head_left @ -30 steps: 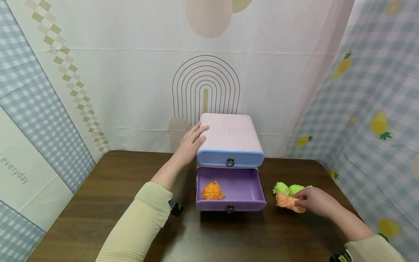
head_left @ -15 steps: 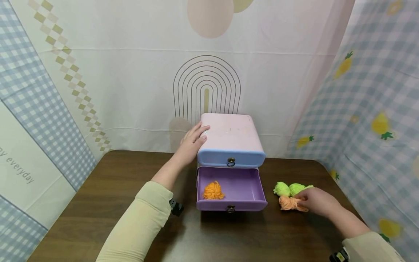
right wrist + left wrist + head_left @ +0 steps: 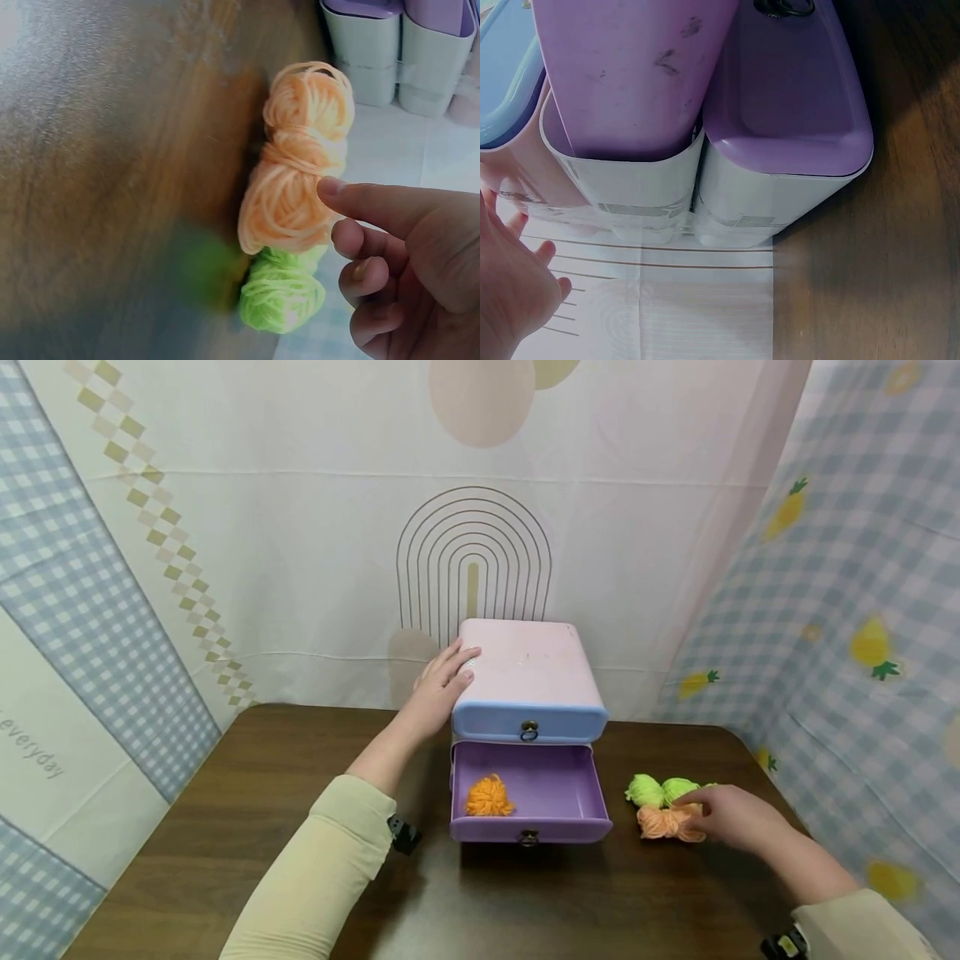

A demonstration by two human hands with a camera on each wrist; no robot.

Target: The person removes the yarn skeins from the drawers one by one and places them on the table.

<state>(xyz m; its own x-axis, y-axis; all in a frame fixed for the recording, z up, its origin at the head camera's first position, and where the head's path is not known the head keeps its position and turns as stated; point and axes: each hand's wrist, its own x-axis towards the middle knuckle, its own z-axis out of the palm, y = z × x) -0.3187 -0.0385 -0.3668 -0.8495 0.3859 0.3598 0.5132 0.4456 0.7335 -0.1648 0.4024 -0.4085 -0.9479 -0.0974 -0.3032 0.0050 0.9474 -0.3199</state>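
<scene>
My left hand (image 3: 435, 693) rests on the left side and top edge of a small drawer unit (image 3: 525, 664) with a pink top. Below its blue drawer (image 3: 487, 723), a purple drawer (image 3: 555, 785) stands pulled out, with an orange yarn bundle (image 3: 489, 797) inside at the left. Right of the unit, a peach yarn skein (image 3: 660, 823) lies on the table, tied in at its middle. My right hand (image 3: 742, 818) is at its right end, fingers parted; the thumb (image 3: 352, 191) comes up to the skein. Behind lies a lime-green yarn skein (image 3: 645, 791), partly hidden by the hand.
The brown wooden table (image 3: 285, 827) carries the unit and the yarn. A patterned cloth (image 3: 315, 552) hangs right behind the unit, and a checked cloth (image 3: 832, 660) closes off the right side.
The peach skein has shifted slightly right and now lies in front of the green one. My right hand has loosened from it and lifted a little. The left hand has stayed put.
</scene>
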